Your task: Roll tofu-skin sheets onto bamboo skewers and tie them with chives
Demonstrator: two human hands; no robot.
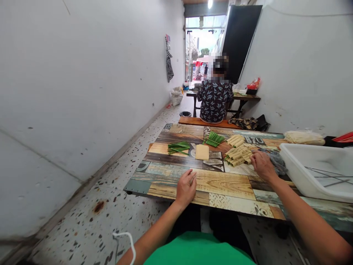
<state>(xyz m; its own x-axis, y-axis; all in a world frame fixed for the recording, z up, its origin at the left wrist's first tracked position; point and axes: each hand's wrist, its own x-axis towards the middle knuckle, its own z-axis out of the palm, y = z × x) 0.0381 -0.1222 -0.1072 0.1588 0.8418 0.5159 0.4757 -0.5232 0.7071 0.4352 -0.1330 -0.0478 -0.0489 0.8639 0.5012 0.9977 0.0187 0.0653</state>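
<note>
My left hand [186, 187] rests by the near edge of the patterned table, fingers loosely stretched and apart, holding nothing that shows. At the right end of a pile of pale yellow rolls [237, 154] with green filling is my right hand [262, 165]. Its fingers are pressed together, and what they pinch is hidden. A square stack of thin yellow sheets [202, 152] lies ahead of my left hand. Beside it, cut green chives [178, 148] form one bunch on the left, and another green bunch [214, 139] lies behind.
A white plastic tub [292, 165] with thin dark sticks stands at the right, next to a grey crumpled bundle [275, 162]. Behind it lies a bag of pale sticks [305, 137]. Another person [215, 97] sits on a bench [190, 120] beyond the table.
</note>
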